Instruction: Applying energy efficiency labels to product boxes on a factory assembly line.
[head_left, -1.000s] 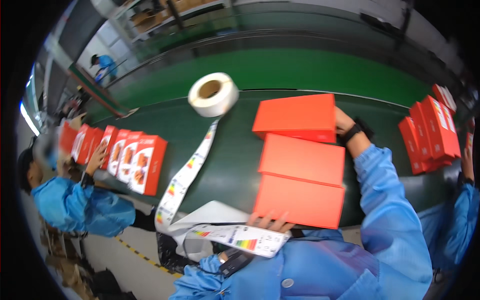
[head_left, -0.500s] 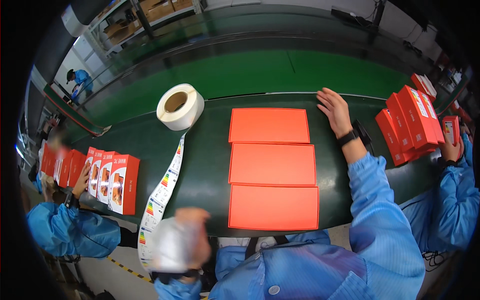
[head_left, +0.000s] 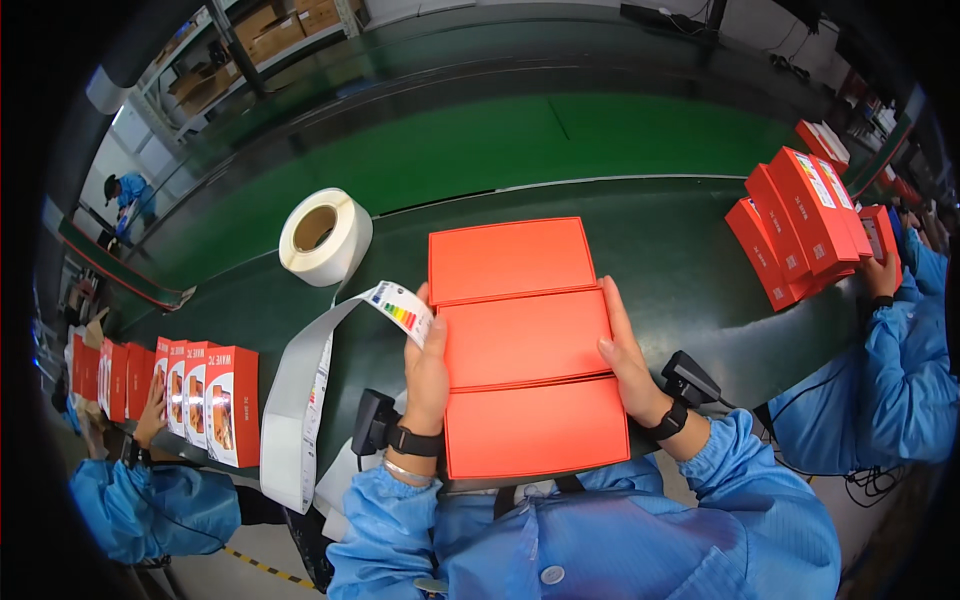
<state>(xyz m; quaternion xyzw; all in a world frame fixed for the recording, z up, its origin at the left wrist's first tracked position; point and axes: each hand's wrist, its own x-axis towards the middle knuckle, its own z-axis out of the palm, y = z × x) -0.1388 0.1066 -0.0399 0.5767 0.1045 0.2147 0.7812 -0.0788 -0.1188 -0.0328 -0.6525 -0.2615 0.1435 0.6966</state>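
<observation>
Three flat red boxes lie in a column on the dark green table: a far box [head_left: 512,260], a middle box [head_left: 525,340] and a near box [head_left: 537,430]. My left hand [head_left: 427,375] rests along the left side of the middle box, with the end of a strip of printed labels [head_left: 400,308] caught at its thumb and fingers. Against the right side of the same box, my right hand [head_left: 632,355] lies with its fingers stretched out and its thumb at the edge. From my left hand the strip loops down past the table's front edge.
A roll of labels [head_left: 325,235] stands left of the far box. Upright red printed boxes [head_left: 232,405] line the left, with a co-worker's hand [head_left: 152,412] touching them. More red boxes [head_left: 800,220] are stacked at the right, near another co-worker's hand [head_left: 880,275].
My left hand has come up from the front edge to the middle box, bringing the label strip's end. My right hand has moved back toward me onto that box's right side.
</observation>
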